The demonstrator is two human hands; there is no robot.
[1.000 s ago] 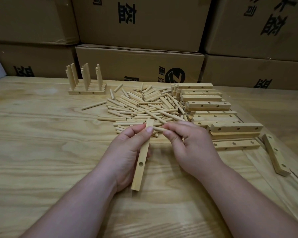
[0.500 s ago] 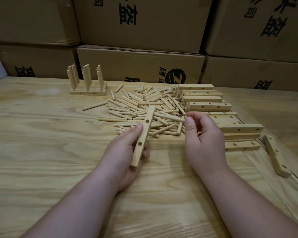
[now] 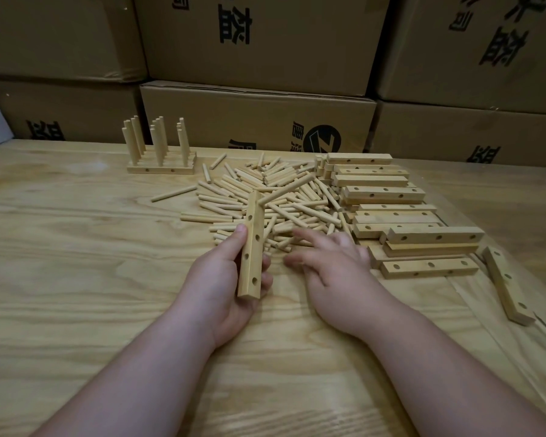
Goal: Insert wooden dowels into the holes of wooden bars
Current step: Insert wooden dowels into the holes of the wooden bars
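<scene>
A person's left hand (image 3: 226, 279) grips a wooden bar (image 3: 251, 244) near the front middle of the table (image 3: 60, 247), thumb on one long side, fingers wrapped behind, the bar tilted up and away with its row of holes facing the camera; one dowel (image 3: 286, 190) juts at an angle from its far end. The right hand (image 3: 334, 269) lies just beside it, holding nothing, fingers spread and blurred as they reach toward the near edge of the loose dowel pile (image 3: 265, 203). The bar looks light and rigid, likely best held along its long sides so the holes stay clear; the dowels look thin, smooth and apt to roll, so a pinch near one end seems the surest hold. Toward the right side of the table, blank bars (image 3: 388, 209) are stacked in rows, with one stray bar (image 3: 506, 285) lying near the right edge. At the far left of the pile, finished bars (image 3: 161, 167) stand with dowels upright in them. No tray or bin holds any of the parts; all rest on the bare wood. Closed cardboard boxes (image 3: 259, 118) line the far edge, their contents hidden
</scene>
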